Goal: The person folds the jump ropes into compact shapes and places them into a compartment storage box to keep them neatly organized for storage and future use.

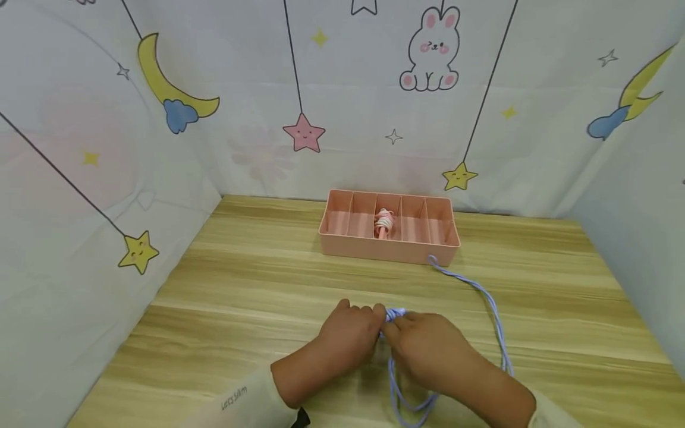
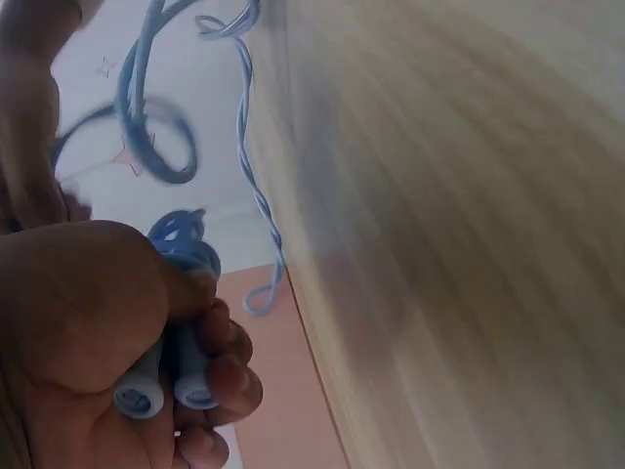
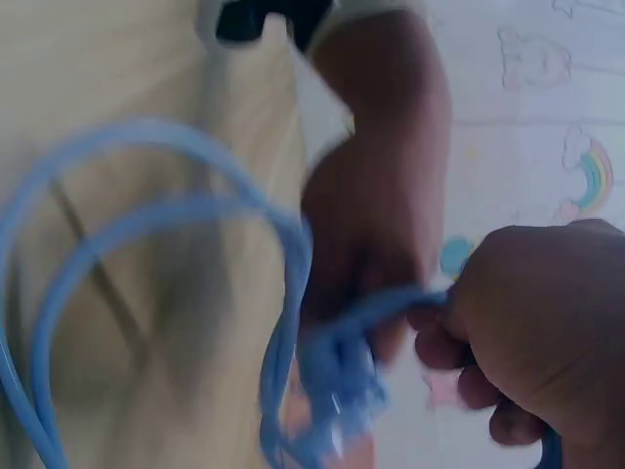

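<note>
My left hand (image 1: 350, 333) grips a blue jump rope (image 1: 495, 309) by its two handles (image 2: 140, 393), whose round ends stick out below the fingers in the left wrist view. Cord is wound in a bundle (image 3: 337, 381) around the handles, just beyond that fist. Close beside it, my right hand (image 1: 433, 351) pinches a length of the cord, drawn taut toward the bundle in the right wrist view. Loose loops of cord hang beneath the right hand. The doubled tail runs out across the table to a looped end near the box.
A pink box (image 1: 387, 249) with several compartments stands at the back of the wooden table (image 1: 241, 273). Its middle compartment holds a wound pink-and-white rope bundle (image 1: 384, 221). White printed curtains (image 1: 358, 166) enclose the back and sides.
</note>
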{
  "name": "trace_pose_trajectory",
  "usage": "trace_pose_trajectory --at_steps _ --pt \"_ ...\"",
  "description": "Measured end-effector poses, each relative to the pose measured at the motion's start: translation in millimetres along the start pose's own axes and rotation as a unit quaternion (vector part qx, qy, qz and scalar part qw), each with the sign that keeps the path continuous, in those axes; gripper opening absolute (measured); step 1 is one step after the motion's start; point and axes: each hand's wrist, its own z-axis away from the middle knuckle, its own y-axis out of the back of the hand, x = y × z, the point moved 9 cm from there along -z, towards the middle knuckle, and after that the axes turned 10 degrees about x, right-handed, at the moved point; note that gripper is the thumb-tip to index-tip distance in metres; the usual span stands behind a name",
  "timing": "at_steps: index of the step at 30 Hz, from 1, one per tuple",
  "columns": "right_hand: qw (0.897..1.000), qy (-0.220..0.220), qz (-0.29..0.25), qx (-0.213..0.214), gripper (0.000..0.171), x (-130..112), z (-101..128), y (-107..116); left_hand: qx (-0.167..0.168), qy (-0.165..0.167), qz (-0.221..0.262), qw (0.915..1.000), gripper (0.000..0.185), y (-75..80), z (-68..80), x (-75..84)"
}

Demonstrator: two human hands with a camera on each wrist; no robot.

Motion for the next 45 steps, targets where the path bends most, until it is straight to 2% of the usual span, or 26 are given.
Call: trace_pose_trajectory --at_steps 4,6,8,10,13,16,18,20,22,24,26,29,33,37,42,45 --pt "0.999 0.012 0.031 0.029 0.026 30 1 6 -0.018 -0.068 0.039 0.9967 0.019 3.3 3.0 14.9" --pt "0.998 0.003 0.044 0.037 0.022 46 4 6 -0.029 -0.097 0.082 0.9915 0.017 5.1 5.0 22.0" --pt "0.997 -0.007 0.048 0.054 0.017 59 8 5 -0.038 -0.109 0.133 0.9843 0.015 7.7 6.5 26.3" --pt "0.997 -0.026 0.036 0.063 0.028 69 11 2 -0.033 -0.11 0.182 0.9764 0.013 10.8 7.0 27.6" --pt "0.996 -0.076 -0.027 0.047 0.026 76 16 -11 -0.003 -0.088 0.253 0.9635 0.006 19.5 6.3 24.1" --pt "0.985 -0.131 -0.112 0.022 0.015 71 20 -27 0.045 -0.043 0.324 0.9439 0.003 29.4 5.3 14.4" --pt "0.975 -0.154 -0.16 0.009 0.012 63 21 -35 0.081 -0.005 0.354 0.9319 0.005 35.8 4.4 4.3" --pt "0.971 -0.156 -0.184 0.0 0.007 52 21 -39 0.118 0.032 0.36 0.925 0.006 41.1 3.5 -7.3" --pt "0.973 -0.148 -0.174 -0.006 0.009 41 20 -40 0.15 0.064 0.337 0.9272 0.008 44.0 3.0 -17.6" --pt "0.979 -0.139 -0.148 -0.008 0.013 31 18 -38 0.169 0.086 0.291 0.9377 0.012 44.7 3.5 -24.0" --pt "0.986 -0.129 -0.108 0.0 0.017 22 17 -33 0.171 0.107 0.247 0.9478 0.015 42.9 4.0 -27.2" --pt "0.99 -0.125 -0.065 0.001 0.023 12 15 -28 0.154 0.129 0.181 0.9627 0.019 37.4 4.4 -28.2" --pt "0.994 -0.108 -0.033 0.005 0.026 7 17 -25 0.115 0.15 0.116 0.9751 0.025 27.8 3.5 -31.3" --pt "0.996 -0.091 -0.007 0.009 0.025 12 23 -22 0.084 0.151 0.104 0.9794 0.027 21.1 3.0 -33.3" --pt "0.993 -0.113 0.031 0.03 0.025 29 31 -10 0.067 0.15 0.132 0.9775 0.026 18.4 2.0 -33.1" --pt "0.994 -0.111 0.008 0.024 0.025 26 32 -9 0.066 0.148 0.119 0.9797 0.026 17.0 0.8 -32.4"
